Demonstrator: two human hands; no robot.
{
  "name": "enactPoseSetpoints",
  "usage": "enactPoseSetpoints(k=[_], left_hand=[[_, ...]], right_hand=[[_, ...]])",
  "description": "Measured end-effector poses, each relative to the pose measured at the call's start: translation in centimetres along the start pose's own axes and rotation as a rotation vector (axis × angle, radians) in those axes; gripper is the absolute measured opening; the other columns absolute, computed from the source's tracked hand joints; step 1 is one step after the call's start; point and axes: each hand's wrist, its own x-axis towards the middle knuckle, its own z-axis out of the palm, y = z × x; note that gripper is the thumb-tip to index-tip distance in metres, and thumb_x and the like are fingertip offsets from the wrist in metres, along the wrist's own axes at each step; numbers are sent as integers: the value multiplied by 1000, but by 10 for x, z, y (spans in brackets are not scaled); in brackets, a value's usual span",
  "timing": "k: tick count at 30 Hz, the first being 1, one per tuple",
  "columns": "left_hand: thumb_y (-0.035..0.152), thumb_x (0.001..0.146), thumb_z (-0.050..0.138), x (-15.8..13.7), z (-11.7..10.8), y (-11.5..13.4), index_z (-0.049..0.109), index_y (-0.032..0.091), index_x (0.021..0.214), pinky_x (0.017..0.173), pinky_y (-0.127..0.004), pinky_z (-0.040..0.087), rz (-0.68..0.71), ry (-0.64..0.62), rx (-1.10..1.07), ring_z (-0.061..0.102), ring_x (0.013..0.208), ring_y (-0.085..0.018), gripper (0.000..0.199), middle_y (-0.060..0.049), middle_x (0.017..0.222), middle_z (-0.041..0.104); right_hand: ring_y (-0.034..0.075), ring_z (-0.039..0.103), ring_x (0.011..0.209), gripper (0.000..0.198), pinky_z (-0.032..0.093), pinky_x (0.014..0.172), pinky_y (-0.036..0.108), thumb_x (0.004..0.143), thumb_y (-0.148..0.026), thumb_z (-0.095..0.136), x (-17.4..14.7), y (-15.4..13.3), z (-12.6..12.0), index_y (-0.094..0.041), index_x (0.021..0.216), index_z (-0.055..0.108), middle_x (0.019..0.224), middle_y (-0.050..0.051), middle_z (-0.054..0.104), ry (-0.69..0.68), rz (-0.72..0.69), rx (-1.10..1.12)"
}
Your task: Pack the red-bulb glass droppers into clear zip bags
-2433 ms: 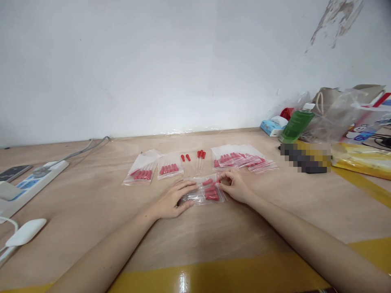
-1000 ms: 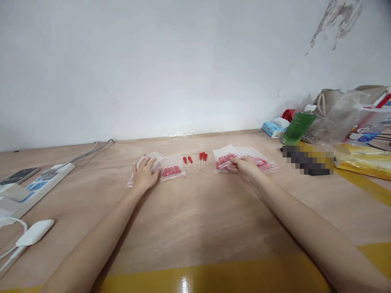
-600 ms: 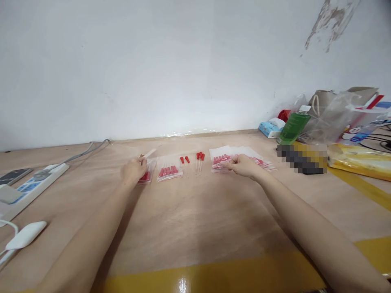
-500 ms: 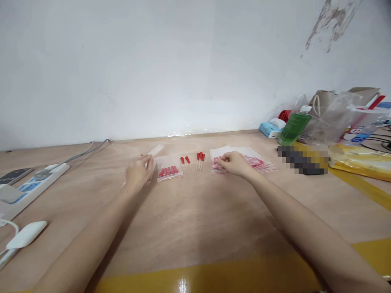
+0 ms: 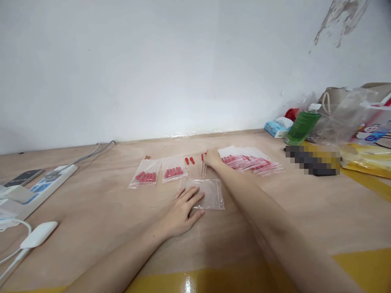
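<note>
My left hand (image 5: 185,209) lies flat with its fingers spread, pressing the edge of a clear zip bag (image 5: 210,195) against the table. Farther back, my right hand (image 5: 212,158) has its bent fingers at the red bulbs of a few glass droppers (image 5: 203,167), partly covering them. Just left of these lie two more droppers with red bulbs (image 5: 190,160). A zip bag with several red rubber bulbs (image 5: 173,172) rests beside them, and another bag with red bulbs (image 5: 146,176) lies farther left. Right of my right hand spreads an overlapping pile of bags holding red bulbs (image 5: 253,160).
On the left are a power strip (image 5: 50,189), a phone (image 5: 24,178) and a white plug-like device (image 5: 39,235) with its cable. To the right stand a green bottle (image 5: 302,125), a blue tissue pack (image 5: 276,128), a blurred dark object (image 5: 311,160) and plastic bags (image 5: 342,118).
My left hand has left the bag at the far left and now lies on a clear bag in the middle. My right hand has moved left from the pile to the droppers.
</note>
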Motion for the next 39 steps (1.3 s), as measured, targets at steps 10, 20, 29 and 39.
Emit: enactPoseSetpoints(k=[10, 20, 29, 39], left_hand=[[41, 86, 46, -1, 0, 5, 49, 23, 123, 94, -47, 31, -29, 103, 45, 43, 114, -28, 41, -11, 125, 48], [38, 90, 40, -1, 2, 0, 43, 28, 129, 104, -51, 19, 43, 38, 27, 33, 126, -26, 40, -8, 135, 39], [37, 91, 40, 1, 1, -5, 43, 31, 129, 106, -50, 20, 85, -13, -13, 32, 127, -24, 39, -5, 138, 36], [40, 91, 39, 5, -5, -6, 17, 24, 141, 108, -44, 23, 44, -36, -110, 28, 130, -23, 56, -5, 140, 34]], right_hand=[[19, 57, 92, 28, 44, 78, 28, 77, -27, 48, 4, 2, -13, -11, 100, 50, 98, 14, 59, 139, 31, 235], [9, 52, 50, 37, 46, 49, 23, 69, -42, 57, -76, 67, -60, -24, 95, 37, 67, -6, 51, 299, -57, 988], [10, 55, 51, 44, 50, 50, 26, 62, -43, 66, -116, 94, -47, -26, 87, 35, 67, -8, 51, 253, 68, 1166], [10, 60, 56, 39, 53, 58, 26, 62, -33, 69, -131, 80, -41, -24, 83, 38, 64, -8, 55, 23, 169, 1297]])
